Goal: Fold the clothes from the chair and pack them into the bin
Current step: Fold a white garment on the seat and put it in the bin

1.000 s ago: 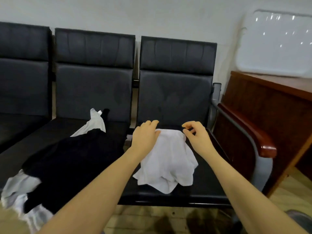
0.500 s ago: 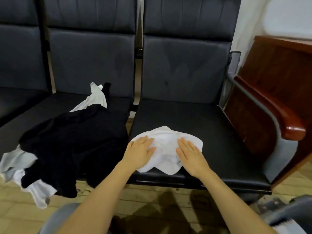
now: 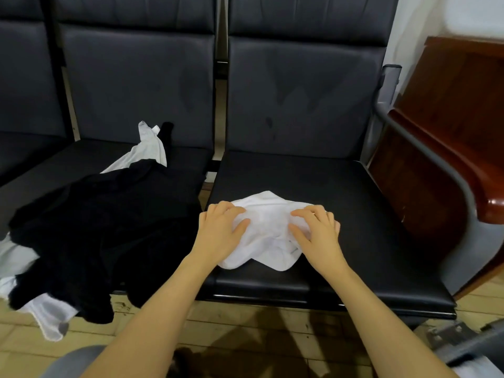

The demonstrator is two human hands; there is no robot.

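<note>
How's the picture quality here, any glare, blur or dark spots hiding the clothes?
Head view: wide-angle bending curves the armrest, which shows a glossy highlight; the white garment under both hands is bright, its folds faint; the black garment reads as a near-featureless dark mass; the lower right corner is smeared.

Bare seat [image 3: 341, 203] of the right-hand chair lies open behind and to the right of the white cloth [image 3: 268, 230]. The backrest [image 3: 300, 91] closes the far side; the armrest [image 3: 469, 186] and wooden cabinet [image 3: 450, 118] close the right. To the left, a heap of black and white clothes [image 3: 95, 227] covers the neighbouring seat, leaving its far corner bare.
</note>
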